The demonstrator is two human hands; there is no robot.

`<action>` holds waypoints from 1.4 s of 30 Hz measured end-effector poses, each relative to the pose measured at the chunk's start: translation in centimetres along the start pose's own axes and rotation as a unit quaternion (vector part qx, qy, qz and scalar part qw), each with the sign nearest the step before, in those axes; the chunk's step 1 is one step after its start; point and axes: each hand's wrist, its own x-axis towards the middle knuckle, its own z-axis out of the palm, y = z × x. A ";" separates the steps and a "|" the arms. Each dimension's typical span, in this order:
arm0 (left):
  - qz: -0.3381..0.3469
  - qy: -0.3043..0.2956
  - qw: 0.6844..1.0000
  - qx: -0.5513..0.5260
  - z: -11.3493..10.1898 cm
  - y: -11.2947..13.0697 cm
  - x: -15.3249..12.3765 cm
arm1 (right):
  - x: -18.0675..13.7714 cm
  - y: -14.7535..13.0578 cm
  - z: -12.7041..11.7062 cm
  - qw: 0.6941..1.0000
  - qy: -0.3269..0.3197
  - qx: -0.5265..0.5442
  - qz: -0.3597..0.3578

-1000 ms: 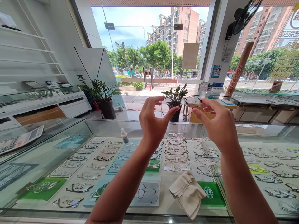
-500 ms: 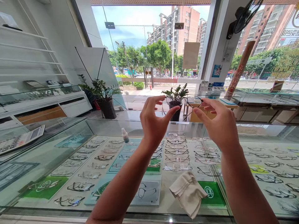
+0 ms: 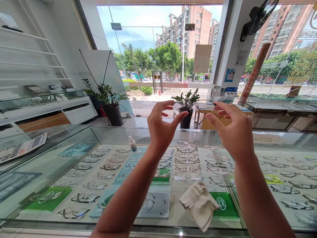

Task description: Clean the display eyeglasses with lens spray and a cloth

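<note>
Both hands hold up a pair of thin dark-rimmed eyeglasses (image 3: 206,112) above the glass counter, one at each side of the frame. My left hand (image 3: 162,124) has its fingertips at the left end, thumb stretched toward the lens. At the right end, my right hand (image 3: 234,130) pinches the frame near the hinge. The plant behind makes the left lens and bridge hard to make out. Below the hands, a crumpled beige cleaning cloth (image 3: 199,205) lies on the counter top. A small white dropper bottle (image 3: 132,144) stands to the left of my left forearm.
Under the glass of the display counter (image 3: 99,231) lie rows of eyeglasses (image 3: 187,161). A calculator (image 3: 29,147) rests on the counter at far left. Beyond are potted plants (image 3: 112,114), a glass door, and another display case (image 3: 279,107) at right.
The eyeglasses have tilted slightly, and their right rim looks flatter. My left hand has shifted a little to the left; my right hand has barely moved. Cloth and bottle stay put.
</note>
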 end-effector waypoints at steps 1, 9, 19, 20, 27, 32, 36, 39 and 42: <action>-0.002 -0.001 1.000 -0.002 0.0 -0.1 0.0 | 0.0 0.0 0.0 1.000 0.002 0.000 -0.004; -0.019 -0.008 1.000 -0.011 -0.1 -0.1 0.2 | 0.0 -0.1 -0.1 1.000 0.010 0.006 -0.020; -0.038 -0.022 0.999 -0.030 -0.2 -0.5 0.4 | 0.0 -0.4 -0.2 0.999 0.015 0.013 -0.033; -0.040 -0.022 0.998 -0.031 -0.2 -0.5 0.4 | 0.0 -0.4 -0.2 0.999 0.016 0.013 -0.034; -0.039 -0.025 0.998 -0.037 -0.1 -0.9 0.5 | 0.0 -0.7 -0.3 0.999 0.012 0.016 -0.027; -0.047 -0.028 0.998 -0.045 0.0 -1.2 0.6 | 0.0 -0.8 -0.3 0.999 0.012 0.018 -0.028; -0.059 -0.036 0.996 -0.056 0.0 -1.4 0.6 | -0.1 -0.8 -0.2 0.999 0.013 0.016 -0.032; -0.066 -0.038 0.995 -0.064 0.0 -1.4 0.7 | -0.1 -0.8 -0.2 0.999 0.015 0.017 -0.041; -0.066 -0.039 0.995 -0.065 0.0 -1.5 0.7 | -0.2 -0.8 -0.1 0.999 0.017 0.015 -0.046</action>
